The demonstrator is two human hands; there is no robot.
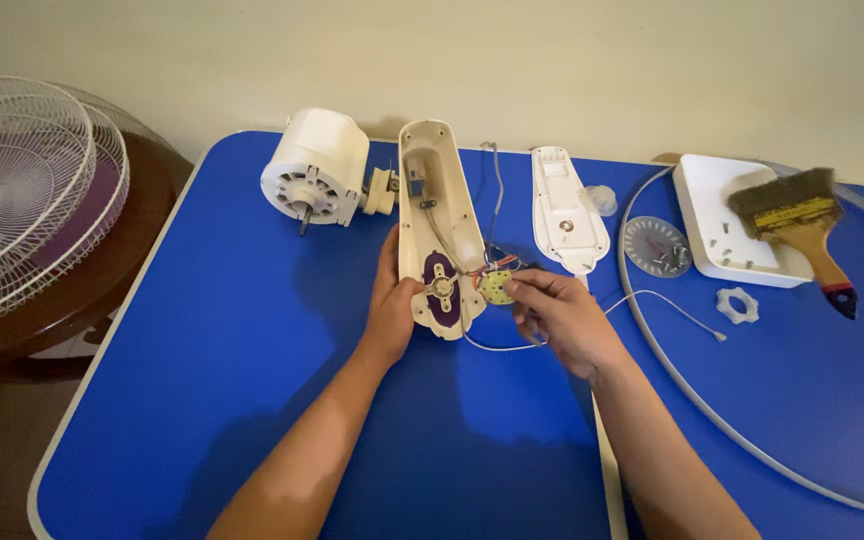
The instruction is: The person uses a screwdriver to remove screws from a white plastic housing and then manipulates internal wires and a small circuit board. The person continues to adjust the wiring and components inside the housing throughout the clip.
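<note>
Blue table (252, 400), carrying all parts. Fan guard (22, 190), white wire, stood on a brown stand at the far left. Thin white ring (652, 345) curved along the table's right side. Cream fan housing (442, 210), opened, lay at centre; the left hand (392, 300) closed its grip on the housing's lower end. White motor (317, 170) lay just beside it. White cover (567, 210); white tray (722, 230) with a brush (802, 225) across it. Right hand (557, 315) pinched a small yellow disc (497, 287) with wires, just beside the housing.
</note>
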